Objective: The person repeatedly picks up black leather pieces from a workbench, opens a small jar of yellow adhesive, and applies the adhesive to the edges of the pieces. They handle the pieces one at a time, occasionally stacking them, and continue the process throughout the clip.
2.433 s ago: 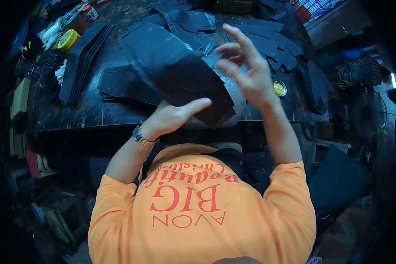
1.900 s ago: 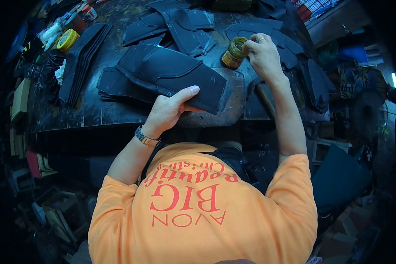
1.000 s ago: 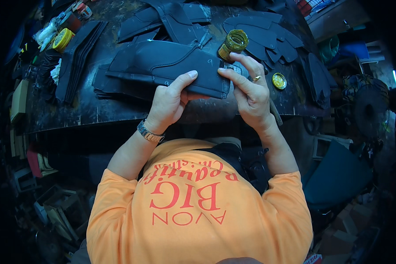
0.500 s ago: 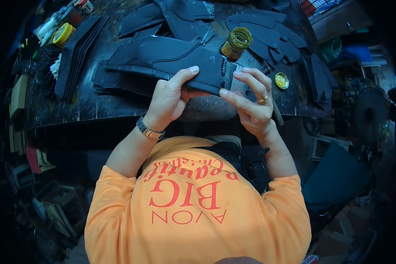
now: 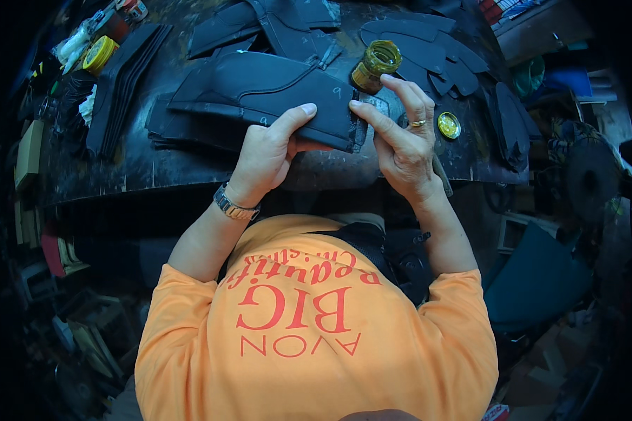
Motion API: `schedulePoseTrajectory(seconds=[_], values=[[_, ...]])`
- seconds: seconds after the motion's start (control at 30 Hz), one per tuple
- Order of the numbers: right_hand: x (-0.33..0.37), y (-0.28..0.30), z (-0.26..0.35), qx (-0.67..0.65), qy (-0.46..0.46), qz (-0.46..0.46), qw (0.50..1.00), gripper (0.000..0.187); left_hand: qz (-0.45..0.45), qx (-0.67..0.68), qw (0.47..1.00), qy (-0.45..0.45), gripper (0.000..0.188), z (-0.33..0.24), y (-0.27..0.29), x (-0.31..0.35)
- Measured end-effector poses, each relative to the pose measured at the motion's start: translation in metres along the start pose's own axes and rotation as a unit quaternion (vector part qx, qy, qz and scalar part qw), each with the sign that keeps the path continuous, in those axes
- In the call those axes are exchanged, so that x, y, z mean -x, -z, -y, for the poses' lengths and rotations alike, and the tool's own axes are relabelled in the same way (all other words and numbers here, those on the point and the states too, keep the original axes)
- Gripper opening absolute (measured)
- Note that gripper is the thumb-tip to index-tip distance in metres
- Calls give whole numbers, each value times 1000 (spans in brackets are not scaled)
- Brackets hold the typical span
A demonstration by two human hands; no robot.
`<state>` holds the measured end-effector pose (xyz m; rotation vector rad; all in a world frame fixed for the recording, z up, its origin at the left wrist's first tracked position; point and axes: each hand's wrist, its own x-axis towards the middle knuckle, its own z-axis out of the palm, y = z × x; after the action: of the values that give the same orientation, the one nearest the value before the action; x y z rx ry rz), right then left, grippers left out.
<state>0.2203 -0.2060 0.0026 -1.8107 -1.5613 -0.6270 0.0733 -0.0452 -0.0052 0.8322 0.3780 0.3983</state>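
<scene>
A stitched black leather upper piece (image 5: 288, 88) with a curved seam and chalk marks is held just above the table's near edge. My left hand (image 5: 270, 151) grips its lower edge, thumb on top and fingers underneath. At its right end, a fingertip of my right hand (image 5: 404, 144) presses on the upper part of the edge strip (image 5: 357, 130). The other fingers are raised, and what lies beneath the pressing finger is hidden. Just behind the right hand stands an open glass jar (image 5: 377, 67) smeared with yellow-brown glue.
The jar's lid (image 5: 449, 125) lies right of my right hand. More black leather pieces (image 5: 189, 130) lie under the held one, with others (image 5: 428, 52) spread behind. A folded stack (image 5: 123, 91) sits left, near a yellow round tub (image 5: 101, 54). The dark table (image 5: 112, 184) ends close to my body.
My right fingertip has moved from the lower right corner up along the end of the leather. The edge strip now looks narrower and folded over. My left hand keeps its grip.
</scene>
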Motion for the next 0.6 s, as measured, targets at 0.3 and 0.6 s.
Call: schedulePoseTrajectory(seconds=[0.3, 0.6], values=[[11, 2, 4, -19, 67, 0, 998, 47, -7, 30, 999, 25, 27, 2, 7, -6], [33, -10, 1, -138, -32, -45, 989, 51, 26, -296, 951, -89, 39, -45, 37, -2]])
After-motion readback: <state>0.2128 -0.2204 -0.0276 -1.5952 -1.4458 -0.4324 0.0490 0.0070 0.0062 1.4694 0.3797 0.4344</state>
